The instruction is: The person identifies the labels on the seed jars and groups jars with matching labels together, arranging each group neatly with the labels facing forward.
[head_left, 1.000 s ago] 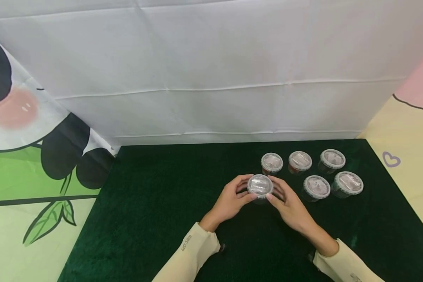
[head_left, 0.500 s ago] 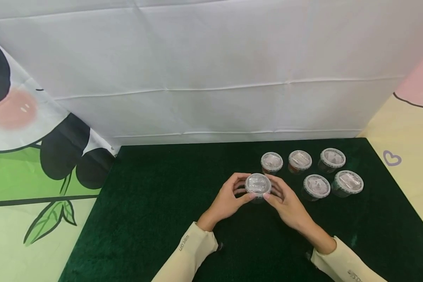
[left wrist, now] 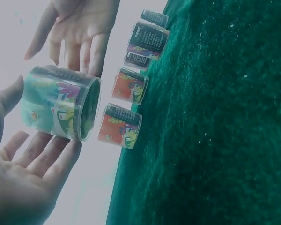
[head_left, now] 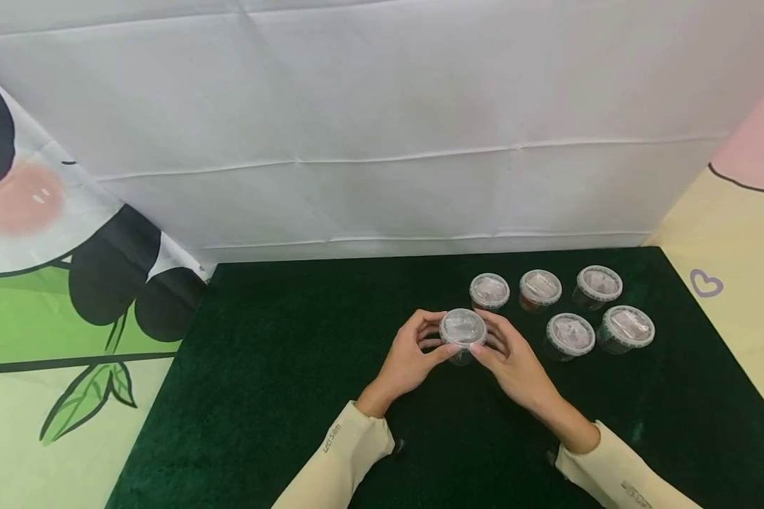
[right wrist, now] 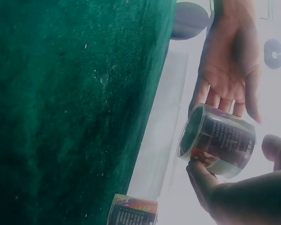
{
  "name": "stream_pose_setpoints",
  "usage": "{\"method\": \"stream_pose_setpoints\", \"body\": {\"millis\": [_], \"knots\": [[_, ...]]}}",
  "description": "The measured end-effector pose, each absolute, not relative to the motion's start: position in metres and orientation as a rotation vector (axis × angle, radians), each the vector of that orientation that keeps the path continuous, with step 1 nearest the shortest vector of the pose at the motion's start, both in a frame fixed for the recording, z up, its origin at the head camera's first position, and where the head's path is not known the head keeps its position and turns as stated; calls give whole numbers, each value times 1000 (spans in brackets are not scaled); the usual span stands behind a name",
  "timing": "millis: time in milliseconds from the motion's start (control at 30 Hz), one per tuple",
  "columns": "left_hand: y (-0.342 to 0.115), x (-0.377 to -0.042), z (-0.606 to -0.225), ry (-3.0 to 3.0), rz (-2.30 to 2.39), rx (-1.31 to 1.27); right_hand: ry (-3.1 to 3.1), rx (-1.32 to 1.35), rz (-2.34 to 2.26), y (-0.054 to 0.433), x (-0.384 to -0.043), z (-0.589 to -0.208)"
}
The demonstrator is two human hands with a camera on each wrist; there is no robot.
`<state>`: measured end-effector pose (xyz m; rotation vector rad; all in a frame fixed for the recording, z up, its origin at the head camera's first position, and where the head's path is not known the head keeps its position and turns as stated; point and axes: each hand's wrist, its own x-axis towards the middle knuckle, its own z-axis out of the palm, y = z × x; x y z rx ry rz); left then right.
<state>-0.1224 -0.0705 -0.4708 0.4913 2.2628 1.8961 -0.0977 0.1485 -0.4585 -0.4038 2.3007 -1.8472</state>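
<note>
A clear plastic tub [head_left: 462, 329] with a round translucent lid is held upright between my two hands, raised above the green cloth. On its left side my left hand [head_left: 410, 360] grips it with thumb in front and fingers behind. My right hand [head_left: 512, 364] grips the opposite side in the same way. In the left wrist view the tub [left wrist: 58, 103] carries a green, colourful label, and its bottom faces the cloth. Dark printed text covers another side of the tub [right wrist: 222, 140] in the right wrist view.
Several similar lidded tubs stand at the back right, including a red-labelled tub [head_left: 489, 291] just behind the hands and a tub [head_left: 627, 329] farthest right. Green cloth [head_left: 305, 339] covers the table. A white sheet [head_left: 356, 205] hangs behind it.
Both hands have moved slightly left and away from me with the tub between them. The standing tubs have stayed in place.
</note>
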Motion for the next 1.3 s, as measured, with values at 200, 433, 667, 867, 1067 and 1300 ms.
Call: {"method": "stream_pose_setpoints", "body": {"millis": [200,433,667,867,1067,1300], "knots": [[-72,-125,-470,2277,1877,519,2300,-407,-1831,149,-101,-458],[-79,-128,-469,2180,1807,577,2244,-440,-1794,154,-102,-456],[-78,-125,-471,2186,1856,516,2224,-400,-1808,148,-102,-456],[-75,-123,-472,2189,1900,486,2244,-384,-1824,145,-102,-456],[-80,-123,-470,2140,1853,492,2195,-431,-1850,147,-102,-455],[-77,-121,-466,2205,1880,390,2233,-361,-1800,143,-102,-452]]}}
